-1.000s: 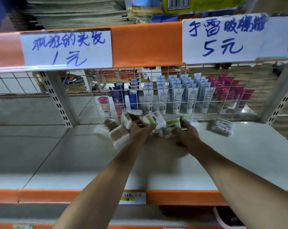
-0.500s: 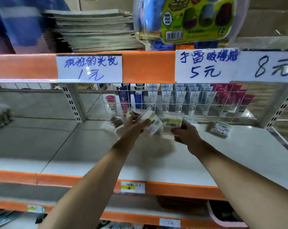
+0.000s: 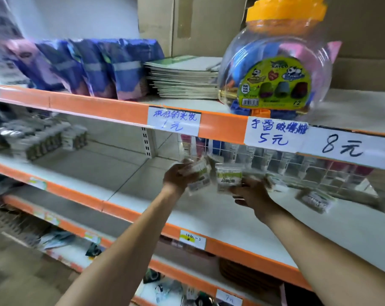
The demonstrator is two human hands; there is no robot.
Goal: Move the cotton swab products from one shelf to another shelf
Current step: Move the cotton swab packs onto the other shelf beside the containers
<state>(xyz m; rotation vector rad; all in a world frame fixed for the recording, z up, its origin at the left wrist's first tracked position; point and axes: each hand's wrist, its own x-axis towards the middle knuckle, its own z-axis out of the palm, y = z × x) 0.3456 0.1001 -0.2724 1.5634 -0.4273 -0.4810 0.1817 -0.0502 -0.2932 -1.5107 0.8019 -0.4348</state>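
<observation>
My left hand grips several small cotton swab packs with green-and-white labels, held just above the white middle shelf. My right hand holds another swab pack right beside them. One more swab pack lies alone on the shelf to the right of my hands. Further left on the same shelf level stands a blurred row of boxed products; what they are I cannot tell.
An orange shelf rail with handwritten price tags runs just above my hands. Above it sit blue packets, stacked notebooks and a big clear jar. Behind a wire grid stand tubes. Lower shelves hold small goods.
Both hands have lifted the swab packs off the shelf and drifted left. My view has swung up and to the left, bringing the upper shelf and the left bay into sight.
</observation>
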